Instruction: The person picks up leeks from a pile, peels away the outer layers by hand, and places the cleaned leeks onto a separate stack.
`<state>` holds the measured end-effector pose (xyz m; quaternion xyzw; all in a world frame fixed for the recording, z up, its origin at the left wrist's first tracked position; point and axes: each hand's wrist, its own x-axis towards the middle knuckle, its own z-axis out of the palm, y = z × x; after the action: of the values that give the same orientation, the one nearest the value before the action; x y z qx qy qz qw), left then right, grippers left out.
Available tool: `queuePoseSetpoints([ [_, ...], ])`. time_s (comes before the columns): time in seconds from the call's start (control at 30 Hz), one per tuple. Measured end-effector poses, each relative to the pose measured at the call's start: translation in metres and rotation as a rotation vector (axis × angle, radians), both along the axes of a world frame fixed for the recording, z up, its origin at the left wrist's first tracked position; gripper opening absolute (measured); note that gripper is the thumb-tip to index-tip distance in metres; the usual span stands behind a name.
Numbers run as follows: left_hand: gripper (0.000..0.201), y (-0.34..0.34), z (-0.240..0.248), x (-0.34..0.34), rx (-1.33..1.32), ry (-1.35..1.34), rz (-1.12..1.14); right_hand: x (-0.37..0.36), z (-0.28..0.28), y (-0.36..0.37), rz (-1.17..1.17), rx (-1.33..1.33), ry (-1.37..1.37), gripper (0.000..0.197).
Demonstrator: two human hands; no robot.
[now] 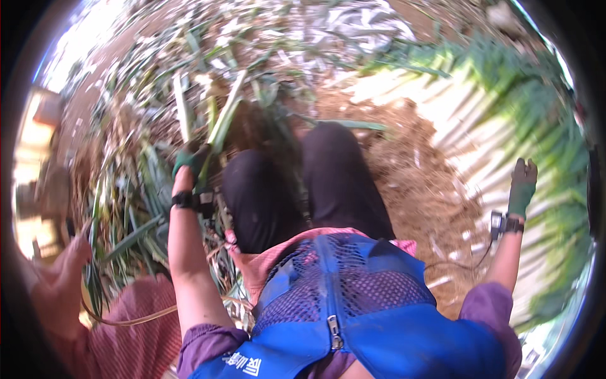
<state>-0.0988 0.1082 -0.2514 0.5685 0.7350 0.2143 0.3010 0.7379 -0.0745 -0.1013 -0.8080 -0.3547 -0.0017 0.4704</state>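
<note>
Left hand [191, 162]: closed around leek stalks [227, 114], white ends forward; a gentle grip should avoid bruising.
Right hand [521, 189]: at the leek row [470, 123]; cannot tell its grip; a light touch should preserve alignment.

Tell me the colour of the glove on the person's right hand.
The right glove is green with greyish fingers; see the head view.

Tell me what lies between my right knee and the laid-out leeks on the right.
The head view shows brown, fibrous litter there, with small pale bits scattered.
</note>
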Motion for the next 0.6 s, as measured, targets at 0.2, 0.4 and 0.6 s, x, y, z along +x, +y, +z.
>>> queuePoseSetpoints([
  [0.2,0.044,-0.001,-0.037,-0.001,0.003,0.089,0.077,-0.221,-0.033,0.062,0.68,-0.085,0.369,0.03],
  [0.4,0.057,0.022,-0.042,0.051,-0.147,0.362,-0.056,-0.404,-0.02,0.107,1.077,-0.074,-0.203,0.022],
  [0.6,0.04,0.043,-0.042,0.029,0.135,-0.421,0.011,-0.435,-0.026,0.13,1.093,-0.134,-0.2,0.018],
])
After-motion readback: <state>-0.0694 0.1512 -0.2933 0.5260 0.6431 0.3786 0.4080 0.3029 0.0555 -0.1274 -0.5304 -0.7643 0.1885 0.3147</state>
